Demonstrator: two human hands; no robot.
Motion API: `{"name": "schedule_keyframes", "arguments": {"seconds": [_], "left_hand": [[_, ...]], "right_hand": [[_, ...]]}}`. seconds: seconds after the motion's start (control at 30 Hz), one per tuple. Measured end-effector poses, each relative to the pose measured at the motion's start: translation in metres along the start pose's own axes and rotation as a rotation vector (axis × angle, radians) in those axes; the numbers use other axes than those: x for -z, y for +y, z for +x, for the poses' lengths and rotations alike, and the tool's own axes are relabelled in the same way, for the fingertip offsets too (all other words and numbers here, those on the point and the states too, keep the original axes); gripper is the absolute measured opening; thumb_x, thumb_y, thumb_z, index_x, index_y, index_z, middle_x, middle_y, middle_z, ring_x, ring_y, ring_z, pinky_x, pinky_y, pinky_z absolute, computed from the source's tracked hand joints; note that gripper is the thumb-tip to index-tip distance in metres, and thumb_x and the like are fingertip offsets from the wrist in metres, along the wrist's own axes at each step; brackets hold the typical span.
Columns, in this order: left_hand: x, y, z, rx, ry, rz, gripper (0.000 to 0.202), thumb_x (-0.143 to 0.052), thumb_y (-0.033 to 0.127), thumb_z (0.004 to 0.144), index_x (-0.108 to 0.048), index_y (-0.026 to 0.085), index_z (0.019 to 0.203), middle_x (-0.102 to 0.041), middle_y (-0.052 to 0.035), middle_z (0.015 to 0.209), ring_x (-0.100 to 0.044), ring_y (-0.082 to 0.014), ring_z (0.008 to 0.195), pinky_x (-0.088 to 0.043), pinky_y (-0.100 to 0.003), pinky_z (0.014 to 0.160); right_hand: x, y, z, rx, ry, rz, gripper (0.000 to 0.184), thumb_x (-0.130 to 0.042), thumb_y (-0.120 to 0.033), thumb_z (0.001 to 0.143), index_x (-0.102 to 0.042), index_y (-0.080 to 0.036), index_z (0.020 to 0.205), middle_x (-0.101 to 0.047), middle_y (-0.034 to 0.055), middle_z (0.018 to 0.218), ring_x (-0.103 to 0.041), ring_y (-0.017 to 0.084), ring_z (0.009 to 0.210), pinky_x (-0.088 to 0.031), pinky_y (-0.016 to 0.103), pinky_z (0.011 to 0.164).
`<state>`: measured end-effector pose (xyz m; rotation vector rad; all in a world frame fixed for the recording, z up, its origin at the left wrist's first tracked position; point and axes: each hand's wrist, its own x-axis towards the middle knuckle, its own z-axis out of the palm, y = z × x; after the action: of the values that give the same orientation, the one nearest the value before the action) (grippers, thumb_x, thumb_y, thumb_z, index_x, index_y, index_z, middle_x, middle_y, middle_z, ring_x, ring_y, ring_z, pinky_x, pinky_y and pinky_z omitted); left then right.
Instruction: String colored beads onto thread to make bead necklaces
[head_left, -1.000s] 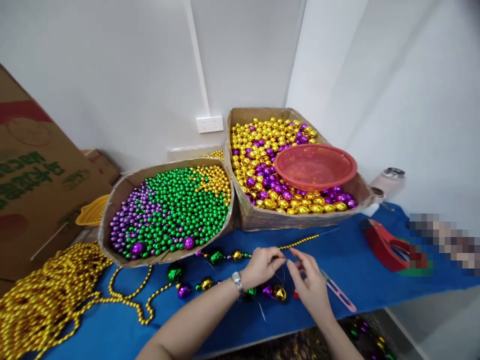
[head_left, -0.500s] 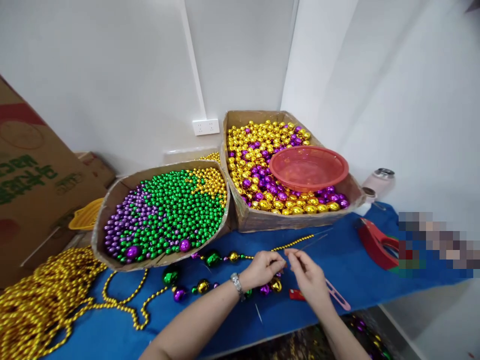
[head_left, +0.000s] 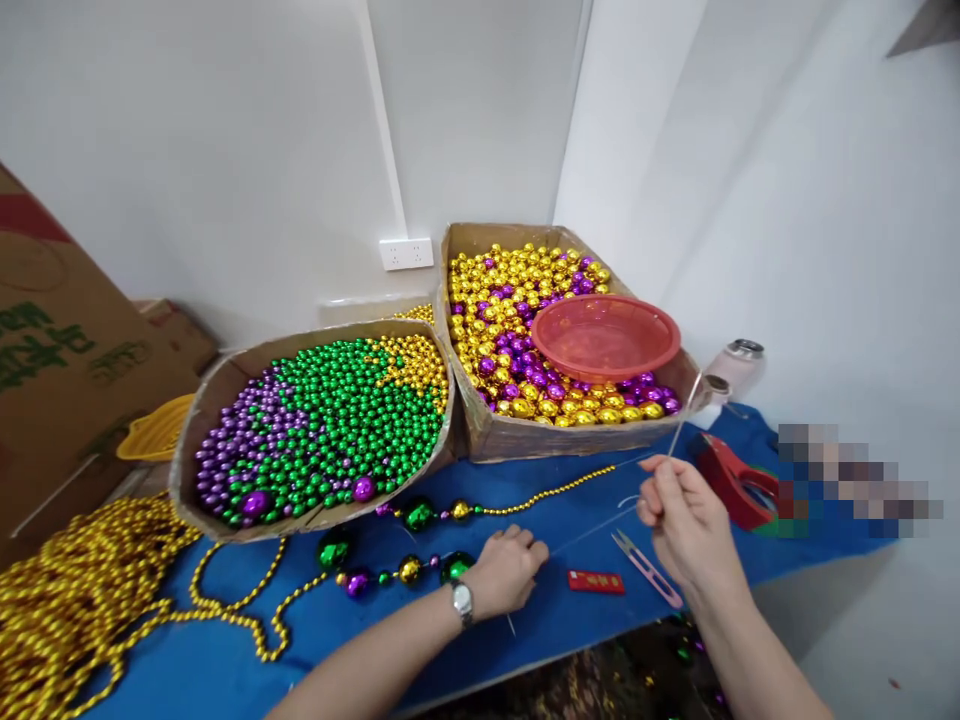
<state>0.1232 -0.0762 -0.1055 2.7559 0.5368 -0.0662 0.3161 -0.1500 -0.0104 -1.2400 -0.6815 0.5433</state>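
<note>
My right hand (head_left: 686, 515) is raised over the table's right side, its fingers pinching a thin, pale needle (head_left: 685, 412) that points up. A fine clear thread (head_left: 600, 526) stretches from near this hand down to my left hand (head_left: 508, 572). That left hand rests low on the blue cloth, fingers curled over the end of a bead string (head_left: 409, 570) with large green, purple and gold beads. The beads beneath its fingers are hidden. Another stretch of the string, ending in small gold beads (head_left: 570, 488), lies behind it.
Pink thread snips (head_left: 649, 570) and a small red packet (head_left: 595, 582) lie between my hands. Behind stand two boxes of loose beads (head_left: 352, 430) (head_left: 517, 330), one bearing a red basin (head_left: 606, 340). A red tape dispenser (head_left: 739, 485) sits right; gold bead strands (head_left: 82, 590) heap left.
My hands, close together before, have moved apart. The right went right and up with the needle, drawing the thread out; the left came down onto the bead string. The snips and packet are uncovered.
</note>
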Motion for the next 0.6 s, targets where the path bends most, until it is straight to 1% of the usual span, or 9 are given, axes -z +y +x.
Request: {"name": "schedule_keyframes", "arguments": {"seconds": [0.07, 0.17, 0.27, 0.33, 0.43, 0.5, 0.57, 0.6], "left_hand": [[0.0, -0.003, -0.013, 0.005, 0.001, 0.074, 0.024, -0.051, 0.017, 0.079, -0.051, 0.02, 0.102, -0.059, -0.0078, 0.097, -0.054, -0.0247, 0.092, -0.046, -0.035, 0.075], [0.01, -0.008, -0.032, 0.041, 0.018, 0.109, 0.028, -0.046, 0.017, 0.083, -0.046, 0.021, 0.11, -0.059, -0.0065, 0.095, -0.054, -0.0238, 0.088, -0.047, -0.035, 0.074], [0.025, -0.013, -0.047, 0.051, 0.038, 0.115, 0.034, -0.041, 0.019, 0.087, -0.04, 0.023, 0.121, -0.059, -0.0061, 0.096, -0.055, -0.0231, 0.086, -0.047, -0.035, 0.072], [0.029, -0.018, -0.055, 0.074, 0.034, 0.115, 0.041, -0.039, 0.019, 0.087, -0.035, 0.022, 0.128, -0.059, -0.0075, 0.099, -0.056, -0.0236, 0.087, -0.048, -0.036, 0.073], [0.026, -0.031, -0.068, 0.177, -0.024, 0.121, 0.05, -0.047, 0.022, 0.084, -0.033, 0.019, 0.132, -0.059, -0.0106, 0.102, -0.057, -0.0265, 0.09, -0.049, -0.038, 0.073], [0.024, -0.039, -0.073, 0.231, -0.028, 0.107, 0.061, -0.059, 0.031, 0.077, -0.036, 0.019, 0.132, -0.058, -0.0131, 0.107, -0.055, -0.0312, 0.097, -0.049, -0.042, 0.075], [0.029, -0.042, -0.074, 0.216, 0.049, 0.014, 0.072, -0.066, 0.044, 0.071, -0.038, 0.019, 0.133, -0.056, -0.015, 0.114, -0.052, -0.0336, 0.104, -0.048, -0.045, 0.081], [0.035, -0.039, -0.072, 0.188, 0.115, -0.067, 0.07, -0.064, 0.048, 0.072, -0.04, 0.02, 0.132, -0.055, -0.0147, 0.116, -0.052, -0.0323, 0.106, -0.047, -0.044, 0.084]], "right_hand": [[0.013, -0.01, 0.01, 0.039, 0.068, 0.023, 0.031, -0.065, -0.049, 0.077, -0.057, -0.02, 0.082, -0.038, -0.0082, 0.05, -0.035, 0.005, 0.043, -0.031, 0.015, 0.04], [0.034, -0.019, 0.023, 0.094, 0.179, 0.051, 0.033, -0.069, -0.05, 0.073, -0.057, -0.019, 0.076, -0.038, -0.0084, 0.049, -0.033, 0.004, 0.043, -0.029, 0.015, 0.039], [0.048, -0.019, 0.032, 0.127, 0.248, 0.072, 0.034, -0.072, -0.049, 0.07, -0.056, -0.018, 0.072, -0.039, -0.0078, 0.05, -0.032, 0.005, 0.043, -0.028, 0.016, 0.038], [0.052, -0.016, 0.034, 0.147, 0.275, 0.08, 0.033, -0.072, -0.047, 0.07, -0.056, -0.018, 0.072, -0.039, -0.0075, 0.05, -0.033, 0.005, 0.044, -0.029, 0.017, 0.039], [0.047, -0.009, 0.03, 0.183, 0.286, 0.049, 0.031, -0.069, -0.047, 0.074, -0.056, -0.019, 0.075, -0.038, -0.0081, 0.049, -0.034, 0.005, 0.044, -0.029, 0.016, 0.039], [0.038, -0.005, 0.019, 0.184, 0.234, -0.011, 0.03, -0.065, -0.049, 0.077, -0.056, -0.02, 0.079, -0.039, -0.0079, 0.049, -0.036, 0.005, 0.043, -0.031, 0.017, 0.039], [0.023, -0.001, 0.003, 0.147, 0.12, -0.094, 0.029, -0.061, -0.048, 0.08, -0.058, -0.019, 0.084, -0.043, -0.0067, 0.051, -0.041, 0.007, 0.043, -0.034, 0.018, 0.04], [0.014, 0.002, -0.005, 0.122, 0.055, -0.137, 0.029, -0.059, -0.048, 0.082, -0.058, -0.019, 0.086, -0.045, -0.0061, 0.052, -0.043, 0.007, 0.044, -0.035, 0.019, 0.04]]}}
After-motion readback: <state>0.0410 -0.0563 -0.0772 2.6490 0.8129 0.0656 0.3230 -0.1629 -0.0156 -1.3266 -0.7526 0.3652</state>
